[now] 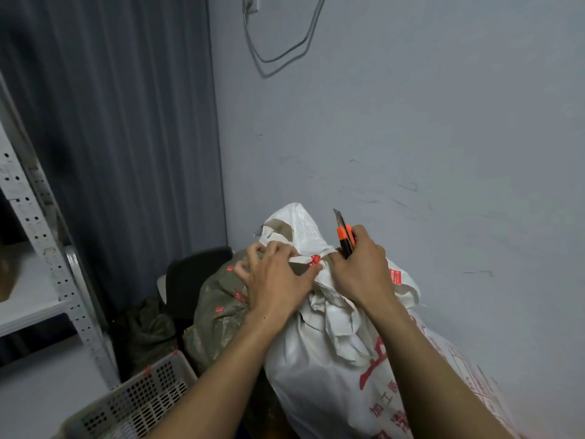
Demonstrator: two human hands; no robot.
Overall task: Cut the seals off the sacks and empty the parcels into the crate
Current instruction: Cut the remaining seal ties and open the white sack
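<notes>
Two hands meet at the tied neck of the white sack [332,369], centre frame. The left hand [278,280] has its grip on the neck by the red seal [315,259]. The right hand [361,270] has its grip round an orange knife [345,240], blade up. The crate [142,400] sits lower left.

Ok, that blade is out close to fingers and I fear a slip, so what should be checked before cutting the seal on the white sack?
1. The right hand grips the utility knife: ok.
2. The blade points up, away from the white sack: ok.
3. The red seal is in sight at the gathered neck: ok.
4. The left hand is clear of the cut line: not ok, it holds the neck right beside the seal.
5. The perforated crate is close by, lower left: ok; room inside: cannot tell.
</notes>
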